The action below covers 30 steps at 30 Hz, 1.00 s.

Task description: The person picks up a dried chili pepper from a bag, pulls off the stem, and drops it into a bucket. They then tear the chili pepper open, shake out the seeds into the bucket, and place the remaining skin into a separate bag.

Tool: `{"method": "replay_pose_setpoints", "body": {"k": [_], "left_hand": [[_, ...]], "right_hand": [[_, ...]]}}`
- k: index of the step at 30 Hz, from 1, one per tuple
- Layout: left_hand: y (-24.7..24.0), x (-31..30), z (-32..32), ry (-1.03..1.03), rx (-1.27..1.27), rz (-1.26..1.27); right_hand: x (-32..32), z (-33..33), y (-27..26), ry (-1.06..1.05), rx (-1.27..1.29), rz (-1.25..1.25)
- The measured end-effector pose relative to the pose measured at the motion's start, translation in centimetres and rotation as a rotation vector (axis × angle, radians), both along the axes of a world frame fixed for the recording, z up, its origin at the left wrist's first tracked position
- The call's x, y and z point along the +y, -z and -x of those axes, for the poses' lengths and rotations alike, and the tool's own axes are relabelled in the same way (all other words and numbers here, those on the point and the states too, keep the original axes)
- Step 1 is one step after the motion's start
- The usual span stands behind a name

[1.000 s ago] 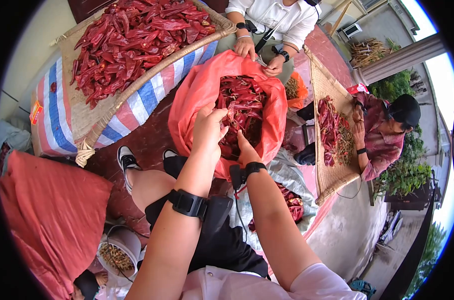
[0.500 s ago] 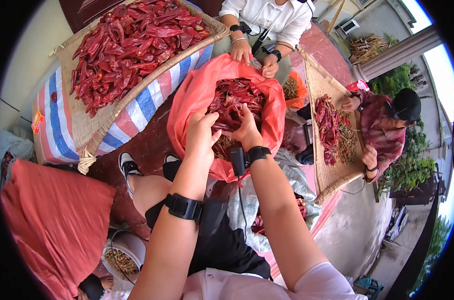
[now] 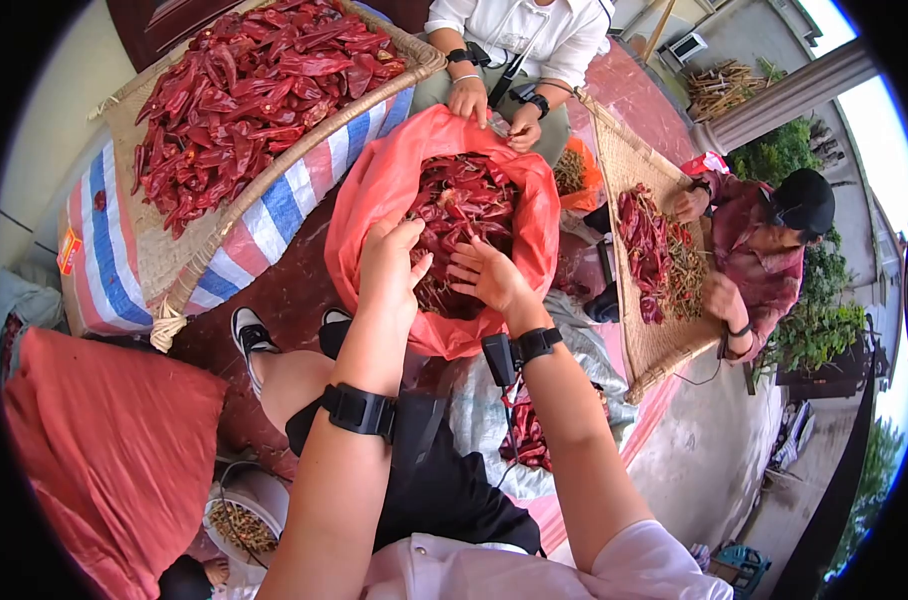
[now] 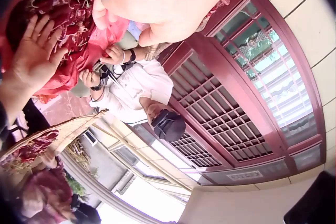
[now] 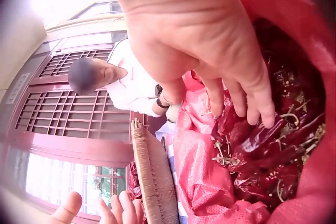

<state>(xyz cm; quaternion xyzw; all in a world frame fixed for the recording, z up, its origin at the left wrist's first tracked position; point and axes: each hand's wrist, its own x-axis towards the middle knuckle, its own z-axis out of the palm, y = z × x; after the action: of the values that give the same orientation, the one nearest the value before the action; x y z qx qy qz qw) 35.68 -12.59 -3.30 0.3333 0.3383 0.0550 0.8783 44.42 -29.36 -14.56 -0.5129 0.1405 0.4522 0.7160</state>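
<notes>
A red woven sack (image 3: 374, 185) stands before me, its mouth folded wide and dried red chillies (image 3: 464, 195) heaped inside, stems showing. My left hand (image 3: 386, 268) is over the sack's near left rim, fingers loosely bent, nothing held. At the near right side of the mouth, my right hand (image 3: 496, 278) has its fingers spread and palm turned inward. In the right wrist view the right hand (image 5: 199, 40) hangs over the chillies (image 5: 262, 150), fingertips close above them. The left wrist view shows the right hand's (image 4: 34, 58) open palm.
Across the sack, a person in white has hands (image 3: 519, 125) at its far rim. A wicker tray (image 3: 239, 200) piled with chillies stands left. At right, a person in a cap sits by another woven tray (image 3: 664, 355). A white bucket (image 3: 269, 490) of stems stands lower left.
My right hand has come up out of the chillies and turned its palm inward with fingers spread. The left hand remains near the rim. The capped person's hands have shifted over the tray.
</notes>
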Motion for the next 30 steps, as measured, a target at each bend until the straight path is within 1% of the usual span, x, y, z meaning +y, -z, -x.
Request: {"method": "replay_pose_setpoints", "body": {"k": [2,3,5,6,8,9,10,12,13,14,16,17,19,20,22,23,24,26,27,28,29,30], "left_hand": [[0.3,0.0,-0.1,0.001,0.001,-0.003],[0.4,0.0,-0.1,-0.011,0.01,-0.004],[0.5,0.0,-0.1,-0.024,0.023,-0.004],[0.3,0.0,-0.1,-0.015,0.016,-0.001],[0.0,0.0,0.1,-0.008,0.009,0.001],[-0.1,0.0,0.1,0.005,0.002,0.001],[-0.3,-0.1,0.1,0.016,-0.006,0.001],[0.1,-0.1,-0.3,0.007,-0.001,-0.001],[0.4,-0.1,-0.2,0.0,0.012,-0.004],[0.6,-0.1,-0.1,0.0,0.016,-0.007],[0.4,-0.2,0.0,0.007,0.006,0.002],[0.3,-0.2,0.1,0.009,0.004,0.002],[0.3,-0.1,0.2,0.032,0.025,-0.022],[0.4,-0.1,0.2,0.03,0.021,-0.021],[1.0,-0.2,0.3,0.015,0.036,-0.022],[1.3,-0.2,0.5,0.014,0.034,-0.021],[1.6,-0.2,0.5,0.028,0.035,-0.029],[1.9,-0.6,0.5,0.043,0.02,-0.036],[2.0,-0.9,0.7,0.088,0.027,-0.054],[2.1,-1.2,1.1,0.132,0.037,-0.073],[2.2,-1.6,1.5,0.21,0.041,-0.1],[2.0,-2.3,2.0,0.225,0.029,-0.132]], "right_hand": [[-0.2,0.2,1.0,0.067,-0.082,0.044],[-0.5,0.0,1.6,0.068,-0.082,0.043],[-1.1,-0.4,2.9,0.001,-0.406,0.425],[-1.3,-0.4,3.1,0.0,-0.405,0.424],[-1.8,-0.2,3.6,-0.537,-0.933,0.925],[-1.9,-0.2,5.1,-0.712,-0.968,1.061],[-1.9,0.6,5.8,-0.712,-0.97,1.06],[-2.2,2.8,7.1,-0.789,-1.301,1.399],[-2.1,3.5,7.7,-0.758,-1.301,1.461],[-2.0,3.6,8.3,-0.759,-1.299,1.456],[-1.6,3.7,8.2,-0.994,-0.902,1.428],[-1.7,3.9,8.1,-0.991,-0.902,1.43],[-1.5,4.5,6.3,-1.078,-1.129,1.395],[-1.4,4.5,5.2,-1.078,-1.134,1.398],[-1.7,4.3,2.7,-0.774,-1.481,1.42],[-1.8,4.0,1.4,-0.673,-1.543,1.391],[-2.0,4.2,0.3,-0.671,-1.549,1.395],[-2.3,4.6,-2.3,-0.512,-1.478,1.302],[-2.5,5.0,-3.7,-0.418,-1.399,1.228],[-2.9,5.4,-4.4,-0.414,-1.407,1.231],[-3.4,5.8,-5.0,-0.277,-1.345,1.061],[-3.7,6.2,-5.7,-0.144,-1.276,0.889]]}}
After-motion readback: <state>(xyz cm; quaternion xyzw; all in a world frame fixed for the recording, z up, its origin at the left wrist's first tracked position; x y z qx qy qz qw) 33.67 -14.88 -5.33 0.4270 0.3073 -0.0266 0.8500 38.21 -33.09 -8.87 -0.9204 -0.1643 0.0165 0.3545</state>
